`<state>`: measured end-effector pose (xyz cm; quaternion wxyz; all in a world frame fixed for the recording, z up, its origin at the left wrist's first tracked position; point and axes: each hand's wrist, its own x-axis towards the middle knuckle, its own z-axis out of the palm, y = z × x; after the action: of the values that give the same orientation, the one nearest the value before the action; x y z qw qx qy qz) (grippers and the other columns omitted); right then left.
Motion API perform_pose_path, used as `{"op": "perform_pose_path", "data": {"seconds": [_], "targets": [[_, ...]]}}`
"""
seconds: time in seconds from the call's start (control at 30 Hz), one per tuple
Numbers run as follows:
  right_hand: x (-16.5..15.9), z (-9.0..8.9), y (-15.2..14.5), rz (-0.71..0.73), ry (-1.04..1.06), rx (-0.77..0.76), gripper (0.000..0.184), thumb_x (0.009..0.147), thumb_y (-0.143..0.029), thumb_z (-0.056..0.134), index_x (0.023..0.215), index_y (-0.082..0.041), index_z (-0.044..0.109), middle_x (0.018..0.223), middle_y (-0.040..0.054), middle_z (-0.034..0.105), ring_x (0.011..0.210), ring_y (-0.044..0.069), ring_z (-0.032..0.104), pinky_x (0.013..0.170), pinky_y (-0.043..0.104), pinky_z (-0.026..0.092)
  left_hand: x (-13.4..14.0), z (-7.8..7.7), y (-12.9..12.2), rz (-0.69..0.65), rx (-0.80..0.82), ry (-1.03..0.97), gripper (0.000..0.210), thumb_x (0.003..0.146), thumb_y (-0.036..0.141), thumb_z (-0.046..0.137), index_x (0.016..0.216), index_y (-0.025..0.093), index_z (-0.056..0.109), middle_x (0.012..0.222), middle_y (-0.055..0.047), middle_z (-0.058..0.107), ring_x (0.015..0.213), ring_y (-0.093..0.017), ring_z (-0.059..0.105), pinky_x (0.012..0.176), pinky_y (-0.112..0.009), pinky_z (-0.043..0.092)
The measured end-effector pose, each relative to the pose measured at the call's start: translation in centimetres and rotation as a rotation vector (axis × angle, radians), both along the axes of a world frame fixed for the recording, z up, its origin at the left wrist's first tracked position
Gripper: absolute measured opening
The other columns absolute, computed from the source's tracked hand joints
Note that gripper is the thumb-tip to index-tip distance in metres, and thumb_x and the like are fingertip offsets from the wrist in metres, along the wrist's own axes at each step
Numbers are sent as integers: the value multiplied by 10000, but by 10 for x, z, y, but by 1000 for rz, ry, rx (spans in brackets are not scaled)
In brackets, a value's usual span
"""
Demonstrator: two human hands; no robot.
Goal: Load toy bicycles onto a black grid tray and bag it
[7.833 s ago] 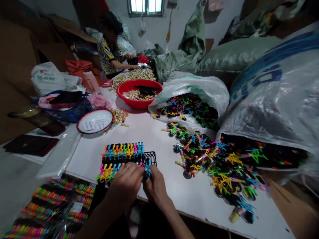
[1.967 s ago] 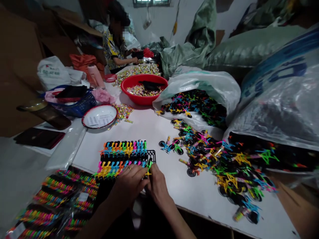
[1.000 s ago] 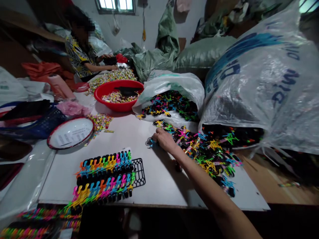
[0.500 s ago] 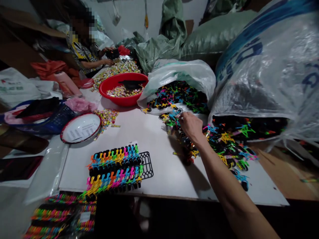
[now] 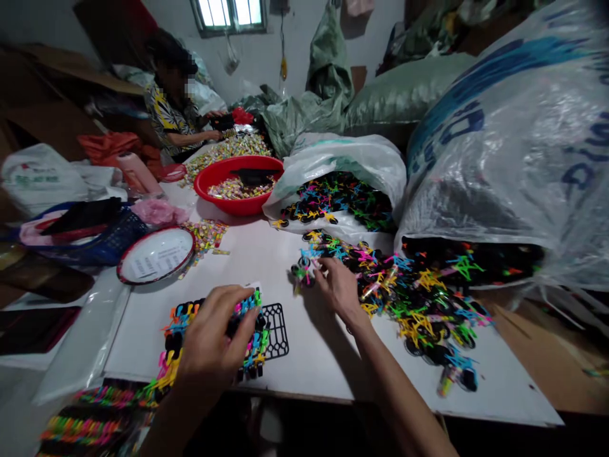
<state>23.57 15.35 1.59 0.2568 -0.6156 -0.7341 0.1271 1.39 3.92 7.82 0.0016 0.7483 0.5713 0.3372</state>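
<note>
My right hand (image 5: 337, 285), fingers pinched, holds small toy bicycles (image 5: 304, 263) with blue, green and pink parts over the white tabletop. My left hand (image 5: 216, 330) is above a black plastic grid rack (image 5: 276, 330), thumb and fingers apart; I see nothing held in it. Rows of colourful toy bicycles (image 5: 257, 339) stand on the rack, partly hidden by that hand. To the right of my right hand spreads a loose pile of toy bicycles (image 5: 423, 304).
An open white bag (image 5: 285, 184) holds more toy bicycles; a large plastic sack (image 5: 480, 190) bulges at right. A red basin (image 5: 204, 184) holds small wrapped pieces. At left are an enamel dish (image 5: 133, 273) and a blue basket (image 5: 109, 244). A person (image 5: 174, 120) works behind.
My right hand has drawn back from the pile, down and left, with toy bicycles in it. My left hand has come into view over the rack. The view has tilted up slightly.
</note>
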Motion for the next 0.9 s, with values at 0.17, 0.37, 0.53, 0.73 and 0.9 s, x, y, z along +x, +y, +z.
{"op": "perform_pose_path", "data": {"seconds": [0.17, 0.37, 0.53, 0.73, 0.9], "targets": [[-8, 8, 1, 15, -15, 79, 206, 898, -278, 443, 1009, -177, 584, 954, 72, 622, 762, 168, 579, 676, 261, 400, 5, -36, 20, -31, -169, 237, 136, 900, 208, 482, 965, 172, 596, 915, -63, 652, 867, -222, 609, 778, -375, 492], [-3, -3, 4, -59, 104, 36, 226, 879, -322, 443, 973, -170, 581, 920, 64, 628, 711, 159, 566, 665, 269, 402, 3, -55, 24, -72, -133, 291, 152, 910, 156, 442, 887, 173, 591, 827, -54, 629, 803, -204, 588, 745, -348, 471], [-16, -4, -11, 180, 510, -200, 148, 780, -308, 517, 838, -188, 582, 697, -13, 589, 582, 131, 520, 543, 226, 382, 2, -54, 24, -107, -130, 252, 161, 897, 108, 439, 922, 175, 583, 859, -54, 633, 825, -200, 583, 761, -344, 467], [-61, -55, -58, 396, 723, -346, 105, 757, -176, 488, 818, -177, 574, 731, -7, 585, 667, 137, 516, 604, 227, 410, 3, -54, 22, -158, -189, 188, 215, 890, 88, 433, 1022, 180, 575, 895, -51, 660, 845, -204, 603, 769, -345, 475], [-69, -65, -56, 472, 591, -225, 208, 761, -99, 424, 909, -169, 552, 825, 33, 590, 747, 165, 535, 698, 277, 433, 5, -53, 23, -115, -187, 181, 194, 889, 209, 518, 1076, 177, 557, 965, -68, 677, 882, -222, 627, 782, -350, 487]]}}
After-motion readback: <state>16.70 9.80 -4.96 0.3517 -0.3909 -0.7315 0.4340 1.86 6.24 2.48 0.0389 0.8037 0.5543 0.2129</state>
